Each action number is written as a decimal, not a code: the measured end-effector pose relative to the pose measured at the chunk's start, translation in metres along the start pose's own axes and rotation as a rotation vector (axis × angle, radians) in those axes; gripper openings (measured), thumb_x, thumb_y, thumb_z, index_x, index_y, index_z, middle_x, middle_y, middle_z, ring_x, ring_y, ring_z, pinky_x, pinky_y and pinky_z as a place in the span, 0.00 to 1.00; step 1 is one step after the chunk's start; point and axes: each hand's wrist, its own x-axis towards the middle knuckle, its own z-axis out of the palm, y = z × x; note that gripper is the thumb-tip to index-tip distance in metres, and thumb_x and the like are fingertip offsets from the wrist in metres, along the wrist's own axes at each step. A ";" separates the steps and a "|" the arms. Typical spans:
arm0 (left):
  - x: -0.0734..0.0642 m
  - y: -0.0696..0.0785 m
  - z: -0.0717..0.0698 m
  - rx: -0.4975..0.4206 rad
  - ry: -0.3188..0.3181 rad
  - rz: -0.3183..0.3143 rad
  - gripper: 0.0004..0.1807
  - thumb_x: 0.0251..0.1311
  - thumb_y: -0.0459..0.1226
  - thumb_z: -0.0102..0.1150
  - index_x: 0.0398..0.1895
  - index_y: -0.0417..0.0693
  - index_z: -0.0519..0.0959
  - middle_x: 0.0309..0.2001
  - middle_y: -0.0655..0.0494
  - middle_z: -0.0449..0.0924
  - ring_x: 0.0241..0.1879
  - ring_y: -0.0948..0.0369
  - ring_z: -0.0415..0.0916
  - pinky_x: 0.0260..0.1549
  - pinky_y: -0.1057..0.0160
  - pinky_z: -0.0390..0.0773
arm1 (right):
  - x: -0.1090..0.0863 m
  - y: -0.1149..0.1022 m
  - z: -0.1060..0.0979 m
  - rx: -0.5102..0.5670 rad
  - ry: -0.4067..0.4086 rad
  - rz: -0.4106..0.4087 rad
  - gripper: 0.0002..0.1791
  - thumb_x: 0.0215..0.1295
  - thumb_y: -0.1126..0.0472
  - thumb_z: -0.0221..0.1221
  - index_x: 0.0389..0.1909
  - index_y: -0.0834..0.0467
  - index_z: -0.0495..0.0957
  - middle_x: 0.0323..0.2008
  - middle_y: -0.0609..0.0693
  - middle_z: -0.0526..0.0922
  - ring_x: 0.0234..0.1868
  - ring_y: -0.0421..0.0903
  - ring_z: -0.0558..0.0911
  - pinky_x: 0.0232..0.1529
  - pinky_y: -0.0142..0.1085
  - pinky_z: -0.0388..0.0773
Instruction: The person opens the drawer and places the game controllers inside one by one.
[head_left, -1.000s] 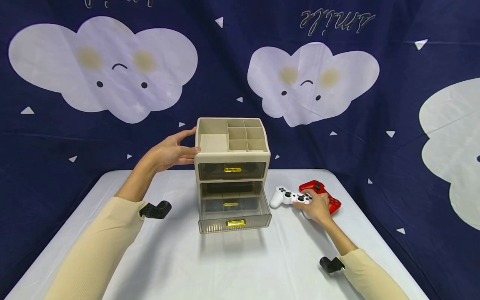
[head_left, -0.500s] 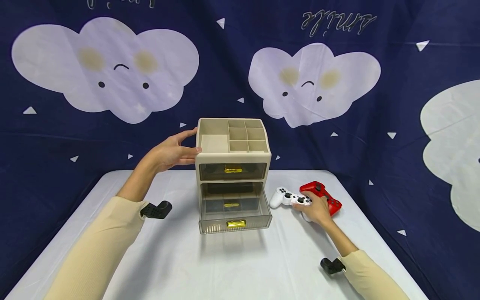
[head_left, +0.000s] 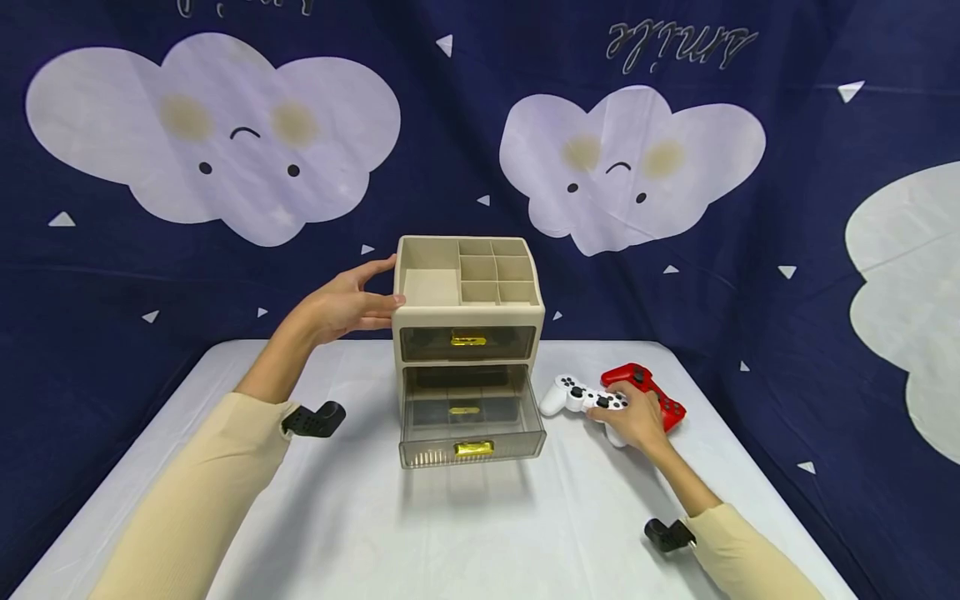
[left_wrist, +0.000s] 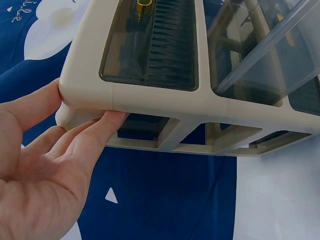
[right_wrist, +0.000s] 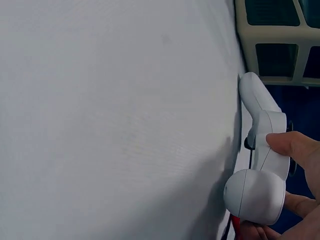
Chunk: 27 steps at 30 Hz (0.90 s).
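Note:
A beige desktop organizer point(head_left: 468, 315) stands mid-table with its clear middle drawer point(head_left: 517, 448) pulled out. My left hand point(head_left: 337, 308) touches its upper left corner: the thumb lies at the top front edge and straight fingers rest along the side point(left_wrist: 132, 97). To the right, my right hand point(head_left: 637, 417) pinches a white game controller point(head_left: 553, 396) near its right grip. In the right wrist view the thumb presses on the middle of the controller point(right_wrist: 257, 195), with other fingers behind it. A red game controller point(head_left: 670, 414) lies right behind, partly covered by that hand.
Open compartments point(head_left: 429, 287) form the organizer's top, and a closed drawer point(head_left: 498, 343) with a gold handle sits below them. A white cloth covers the table point(head_left: 337, 517). Behind it hangs a dark blue curtain point(head_left: 450, 150) with cloud prints.

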 end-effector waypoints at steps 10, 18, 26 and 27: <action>0.001 0.000 0.001 0.009 0.004 -0.007 0.47 0.72 0.34 0.59 0.84 0.60 0.40 0.73 0.40 0.63 0.65 0.44 0.75 0.62 0.53 0.80 | -0.001 -0.024 -0.031 -0.010 0.025 -0.055 0.28 0.48 0.48 0.77 0.49 0.56 0.82 0.43 0.61 0.84 0.47 0.58 0.71 0.39 0.40 0.64; 0.001 0.000 0.000 0.018 0.010 -0.012 0.48 0.72 0.33 0.58 0.84 0.60 0.40 0.73 0.39 0.63 0.65 0.44 0.75 0.62 0.53 0.80 | 0.003 -0.050 -0.063 -0.064 0.003 -0.116 0.30 0.49 0.44 0.76 0.48 0.55 0.80 0.37 0.59 0.82 0.46 0.57 0.71 0.38 0.39 0.64; 0.001 0.000 0.000 0.021 0.014 -0.008 0.48 0.72 0.33 0.59 0.84 0.60 0.40 0.74 0.40 0.63 0.65 0.44 0.75 0.61 0.53 0.80 | 0.000 -0.076 -0.088 -0.087 -0.043 -0.133 0.31 0.48 0.42 0.76 0.50 0.54 0.81 0.40 0.61 0.81 0.49 0.57 0.70 0.38 0.39 0.66; 0.001 0.000 0.000 0.022 0.016 -0.009 0.48 0.72 0.33 0.59 0.84 0.60 0.40 0.74 0.40 0.62 0.65 0.44 0.75 0.61 0.53 0.80 | -0.001 -0.079 -0.091 -0.092 -0.048 -0.139 0.32 0.48 0.42 0.76 0.51 0.54 0.81 0.40 0.61 0.81 0.49 0.57 0.70 0.38 0.39 0.66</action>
